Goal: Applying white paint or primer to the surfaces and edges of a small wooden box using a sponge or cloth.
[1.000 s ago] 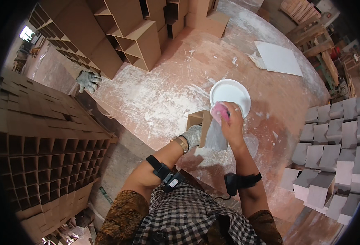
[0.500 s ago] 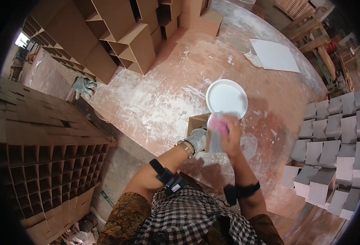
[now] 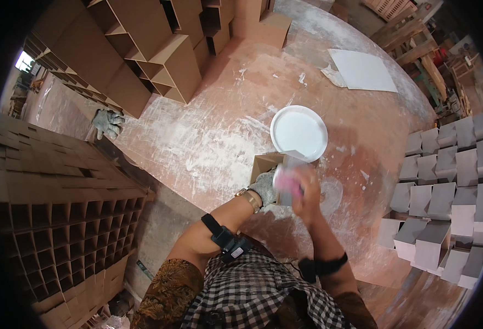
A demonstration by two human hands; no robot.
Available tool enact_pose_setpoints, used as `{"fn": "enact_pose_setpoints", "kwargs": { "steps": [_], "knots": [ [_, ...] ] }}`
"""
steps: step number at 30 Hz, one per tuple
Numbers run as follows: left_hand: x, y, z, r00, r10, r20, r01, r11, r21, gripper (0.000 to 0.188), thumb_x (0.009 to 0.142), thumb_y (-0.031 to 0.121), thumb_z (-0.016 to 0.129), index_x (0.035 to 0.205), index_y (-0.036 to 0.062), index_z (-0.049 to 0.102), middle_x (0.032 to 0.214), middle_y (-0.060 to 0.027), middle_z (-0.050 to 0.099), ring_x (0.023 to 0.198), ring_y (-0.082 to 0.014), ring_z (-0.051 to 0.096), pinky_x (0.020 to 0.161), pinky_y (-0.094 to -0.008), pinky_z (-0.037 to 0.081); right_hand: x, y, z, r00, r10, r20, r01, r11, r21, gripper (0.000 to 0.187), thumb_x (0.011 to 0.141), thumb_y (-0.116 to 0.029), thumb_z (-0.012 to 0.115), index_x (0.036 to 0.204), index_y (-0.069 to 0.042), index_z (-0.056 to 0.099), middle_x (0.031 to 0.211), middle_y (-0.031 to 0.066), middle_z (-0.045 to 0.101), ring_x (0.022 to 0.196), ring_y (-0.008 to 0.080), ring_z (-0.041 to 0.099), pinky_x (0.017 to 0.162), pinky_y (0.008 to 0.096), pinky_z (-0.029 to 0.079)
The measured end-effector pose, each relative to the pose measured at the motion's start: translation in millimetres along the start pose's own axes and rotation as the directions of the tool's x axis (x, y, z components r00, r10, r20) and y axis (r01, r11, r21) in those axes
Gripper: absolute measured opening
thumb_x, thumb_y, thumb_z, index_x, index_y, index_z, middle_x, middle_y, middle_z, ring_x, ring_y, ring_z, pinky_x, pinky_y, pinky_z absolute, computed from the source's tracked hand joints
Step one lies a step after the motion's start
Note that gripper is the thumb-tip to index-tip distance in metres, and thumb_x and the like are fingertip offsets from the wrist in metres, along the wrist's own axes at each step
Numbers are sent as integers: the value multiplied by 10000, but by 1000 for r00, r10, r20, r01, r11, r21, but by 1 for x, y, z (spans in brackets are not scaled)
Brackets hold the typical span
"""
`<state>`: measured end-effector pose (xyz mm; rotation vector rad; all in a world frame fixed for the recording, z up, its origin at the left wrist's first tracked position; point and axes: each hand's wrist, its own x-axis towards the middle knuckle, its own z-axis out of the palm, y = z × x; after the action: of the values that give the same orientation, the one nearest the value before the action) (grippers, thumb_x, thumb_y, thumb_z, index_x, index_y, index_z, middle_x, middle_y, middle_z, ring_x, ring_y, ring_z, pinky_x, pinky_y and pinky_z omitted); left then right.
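My left hand (image 3: 264, 187), in a grey knit glove, reaches into the open end of a small brown cardboard box (image 3: 262, 163); its fingers are hidden inside. Bare, my right hand (image 3: 308, 193) grips a pink pad (image 3: 290, 183) against the box's upper side, which looks grey and wet. Motion blurs the pad, so its exact kind is unclear. Just beyond the box stands a round white basin (image 3: 300, 108) with a smooth white paste or liquid in it.
Brown boxes (image 3: 178, 68) are stacked at the far left, a cell-like stack (image 3: 71, 236) nearer left. Several grey-coated boxes (image 3: 436, 238) stand at right. A loose grey glove (image 3: 108, 123) lies on the table's left edge, a white sheet (image 3: 364, 70) farther back. White smears mark the reddish tabletop (image 3: 225, 104).
My right hand and the pink pad have moved nearer to me along the box's upper side. My left hand stays in the box. The whole view has shifted slightly.
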<state>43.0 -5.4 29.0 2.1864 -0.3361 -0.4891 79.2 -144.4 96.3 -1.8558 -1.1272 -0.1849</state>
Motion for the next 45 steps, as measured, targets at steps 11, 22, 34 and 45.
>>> {"fn": "enact_pose_setpoints", "kwargs": {
  "steps": [11, 22, 34, 45],
  "knots": [
    [2, 20, -2, 960, -251, -125, 263, 961, 91, 411, 848, 359, 512, 1152, 84, 549, 1135, -173, 563, 1056, -302, 540, 867, -382, 447, 34, 32, 6, 980, 101, -170, -111, 993, -49, 254, 788, -62, 511, 1029, -28, 584, 955, 165, 588, 899, 335, 539, 807, 395, 415],
    [-3, 15, -6, 991, -109, -83, 113, 993, 47, 358, 836, 345, 545, 1093, 100, 585, 1028, -147, 621, 932, -290, 598, 792, -377, 476, 20, 26, 0, 993, 59, -106, -67, 995, -75, 273, 758, -49, 543, 1026, -54, 594, 954, 151, 591, 861, 328, 532, 779, 413, 399],
    [-5, 19, -11, 968, -247, -52, 252, 951, 177, 498, 838, 397, 524, 1234, 96, 494, 1180, -187, 531, 1056, -313, 536, 863, -392, 442, -46, 22, -17, 998, 53, 16, -51, 992, -116, 248, 800, -174, 554, 1020, -77, 614, 892, 136, 591, 820, 321, 538, 750, 426, 412],
    [-3, 3, 5, 977, -203, -71, 215, 935, 282, 419, 851, 374, 510, 1202, 148, 540, 1125, -111, 585, 1008, -268, 553, 818, -360, 465, -99, 13, -12, 958, 212, -196, -215, 977, 3, 231, 833, -148, 486, 1012, -39, 583, 990, 159, 599, 906, 300, 558, 813, 401, 418]
  ]
}}
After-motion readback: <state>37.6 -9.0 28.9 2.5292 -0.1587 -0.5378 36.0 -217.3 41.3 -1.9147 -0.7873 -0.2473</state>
